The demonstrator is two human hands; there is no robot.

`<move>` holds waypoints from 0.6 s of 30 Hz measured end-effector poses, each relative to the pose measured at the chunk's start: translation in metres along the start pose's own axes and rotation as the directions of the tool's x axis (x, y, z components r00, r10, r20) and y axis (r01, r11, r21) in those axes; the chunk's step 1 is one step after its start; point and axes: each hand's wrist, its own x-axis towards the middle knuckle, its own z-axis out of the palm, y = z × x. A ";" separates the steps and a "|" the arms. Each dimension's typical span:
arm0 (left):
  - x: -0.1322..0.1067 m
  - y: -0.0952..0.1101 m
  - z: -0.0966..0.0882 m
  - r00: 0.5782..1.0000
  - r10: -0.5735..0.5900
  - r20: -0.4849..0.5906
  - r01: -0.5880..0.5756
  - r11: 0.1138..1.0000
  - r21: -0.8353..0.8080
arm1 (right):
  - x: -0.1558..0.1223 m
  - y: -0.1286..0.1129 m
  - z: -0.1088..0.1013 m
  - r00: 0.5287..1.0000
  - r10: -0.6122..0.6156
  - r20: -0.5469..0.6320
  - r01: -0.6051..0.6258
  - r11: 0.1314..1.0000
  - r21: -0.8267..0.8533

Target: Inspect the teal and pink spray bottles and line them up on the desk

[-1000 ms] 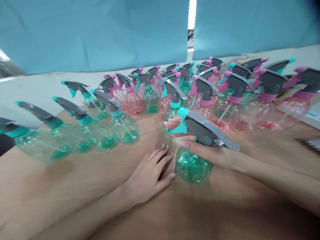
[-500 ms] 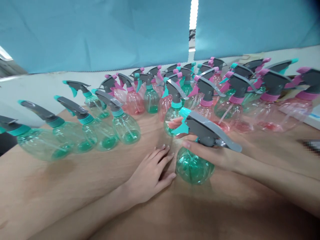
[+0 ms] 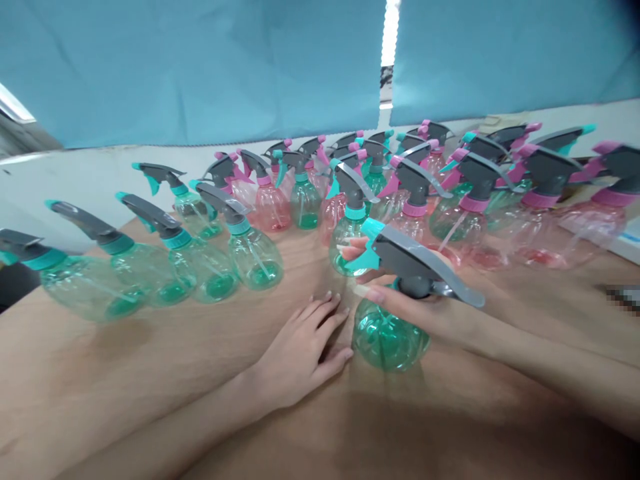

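Observation:
A green spray bottle (image 3: 391, 337) with a grey and turquoise trigger head stands upright on the brown table top, in front of me. Around its neck, just under the head, is my right hand (image 3: 425, 308); the thumb lies across the near side and the fingers pass behind, their tips showing at the left. The trigger is free of the fingers. Flat on the table to the left of this bottle rests my left hand (image 3: 303, 350), open, fingers stretched and holding nothing. Behind the right hand's fingertips stands another green spray bottle (image 3: 350, 230), partly covered.
Several green spray bottles (image 3: 257, 257) form a slanting row at the left. A dense group of pink spray bottles (image 3: 273, 208) and green ones fills the back and right. A blue curtain (image 3: 225, 67) hangs behind. A blurred dark object (image 3: 625, 297) lies at the right edge.
My right thumb has straightened slightly to the left across the bottle's neck. The bottle and my left hand stay in place; the view has shifted a little.

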 end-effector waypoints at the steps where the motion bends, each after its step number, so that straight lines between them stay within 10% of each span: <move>1: 0.000 0.000 0.000 1.000 0.001 0.001 -0.001 1.000 0.000 | 0.000 0.000 0.000 1.000 0.001 -0.001 -0.001 1.000 0.010; 18: 0.000 -0.002 0.004 0.999 0.019 -0.042 -0.020 1.000 -0.004 | -0.002 0.006 0.005 0.995 -0.076 -0.059 0.066 0.986 -0.155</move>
